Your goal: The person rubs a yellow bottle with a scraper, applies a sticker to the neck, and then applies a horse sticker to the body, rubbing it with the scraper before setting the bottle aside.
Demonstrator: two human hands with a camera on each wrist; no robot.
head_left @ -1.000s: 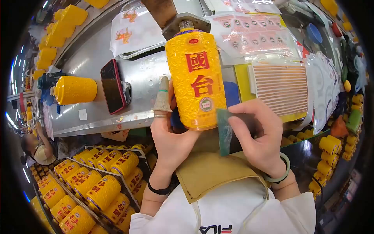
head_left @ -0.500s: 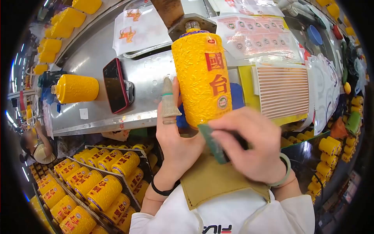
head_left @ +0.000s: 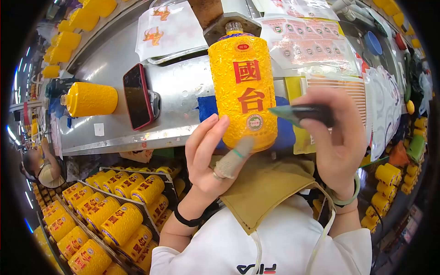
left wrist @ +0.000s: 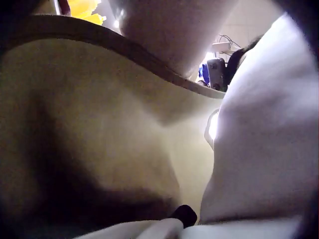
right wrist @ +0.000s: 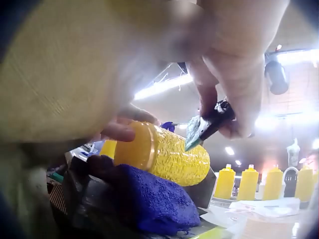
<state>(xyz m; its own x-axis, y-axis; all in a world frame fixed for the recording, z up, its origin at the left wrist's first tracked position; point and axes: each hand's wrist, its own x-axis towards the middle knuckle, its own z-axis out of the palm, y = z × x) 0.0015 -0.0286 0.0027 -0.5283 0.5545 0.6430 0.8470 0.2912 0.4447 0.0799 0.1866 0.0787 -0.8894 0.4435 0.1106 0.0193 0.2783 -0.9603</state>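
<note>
A yellow embossed bottle (head_left: 243, 91) with red characters and a small round sticker (head_left: 255, 122) lies with its glass neck against a dark metal holder (head_left: 213, 32). My left hand (head_left: 206, 158) is at its lower end, two fingertips by its left side and a cloth-wrapped finger (head_left: 231, 165) pressing near the base. My right hand (head_left: 339, 133) pinches a green scraper (head_left: 286, 112), its tip right at the bottle's right side beside the sticker. In the right wrist view the scraper (right wrist: 195, 134) has a pale green wedge and a dark part. A blue cloth (right wrist: 154, 199) lies under the bottle.
On the metal table lie a phone (head_left: 137, 96), another yellow bottle (head_left: 93, 99) and sticker sheets (head_left: 307, 46). A striped sheet (head_left: 362, 105) is partly behind my right hand. Racks of yellow bottles (head_left: 121, 222) stand below left. Another person (head_left: 46, 169) is at the far left.
The bottle's front has turned away and back to face up. My right hand has moved from the bottle's base up and right. My left wrapped finger has swung from the side to the base.
</note>
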